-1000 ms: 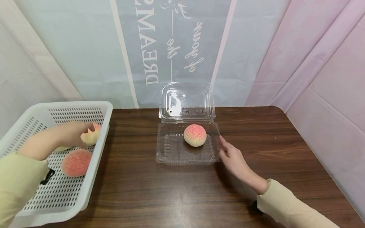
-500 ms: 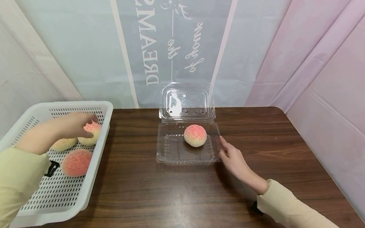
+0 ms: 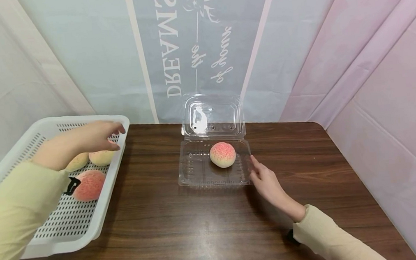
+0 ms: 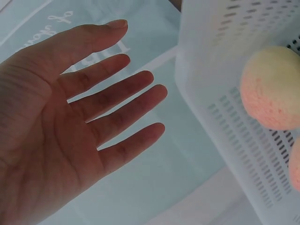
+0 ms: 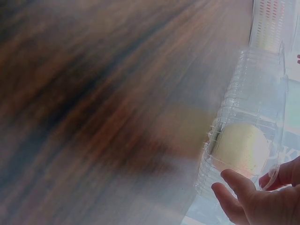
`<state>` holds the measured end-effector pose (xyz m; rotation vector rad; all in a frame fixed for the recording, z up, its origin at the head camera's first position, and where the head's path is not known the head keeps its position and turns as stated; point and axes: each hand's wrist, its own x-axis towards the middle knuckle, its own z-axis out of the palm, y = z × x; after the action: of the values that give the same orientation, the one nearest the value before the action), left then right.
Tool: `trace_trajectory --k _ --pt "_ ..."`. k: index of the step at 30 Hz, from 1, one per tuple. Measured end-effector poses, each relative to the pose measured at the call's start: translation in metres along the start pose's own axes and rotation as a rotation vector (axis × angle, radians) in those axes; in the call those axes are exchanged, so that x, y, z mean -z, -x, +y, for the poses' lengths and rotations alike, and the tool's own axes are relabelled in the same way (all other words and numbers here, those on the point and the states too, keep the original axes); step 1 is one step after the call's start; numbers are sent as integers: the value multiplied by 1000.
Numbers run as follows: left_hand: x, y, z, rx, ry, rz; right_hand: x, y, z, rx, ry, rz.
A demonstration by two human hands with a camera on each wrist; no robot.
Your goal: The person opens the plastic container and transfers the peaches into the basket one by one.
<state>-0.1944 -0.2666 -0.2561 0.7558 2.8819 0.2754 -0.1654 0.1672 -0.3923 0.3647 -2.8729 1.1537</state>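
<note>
My left hand (image 3: 95,137) hovers over the right side of the white plastic basket (image 3: 101,222). In the left wrist view its fingers (image 4: 122,98) are spread and relaxed, with nothing in them. Below it in the basket lie a pink peach (image 3: 89,185) and two pale yellow peaches, one (image 3: 100,158) near the right wall and one (image 3: 78,162) beside it, both partly hidden by the hand. My right hand (image 3: 268,182) pinches the right rim of the clear clamshell container (image 3: 196,168), whose lid stands up. One pink and cream peach (image 3: 223,155) sits in its right half.
The brown wooden table (image 3: 188,239) carries the basket at the left and the container at the back middle. A pale cloth backdrop (image 3: 289,36) with printed lettering hangs behind the table, and more cloth hangs on both sides.
My left hand has let go of the pale peach by the basket's right wall, then risen and shifted right. That peach stays in the basket. My right hand keeps still at the container.
</note>
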Motion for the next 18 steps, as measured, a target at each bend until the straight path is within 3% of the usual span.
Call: trace_trajectory --k 18 --pt "4 -20 24 5 -23 -30 0 0 -2 42 6 45"
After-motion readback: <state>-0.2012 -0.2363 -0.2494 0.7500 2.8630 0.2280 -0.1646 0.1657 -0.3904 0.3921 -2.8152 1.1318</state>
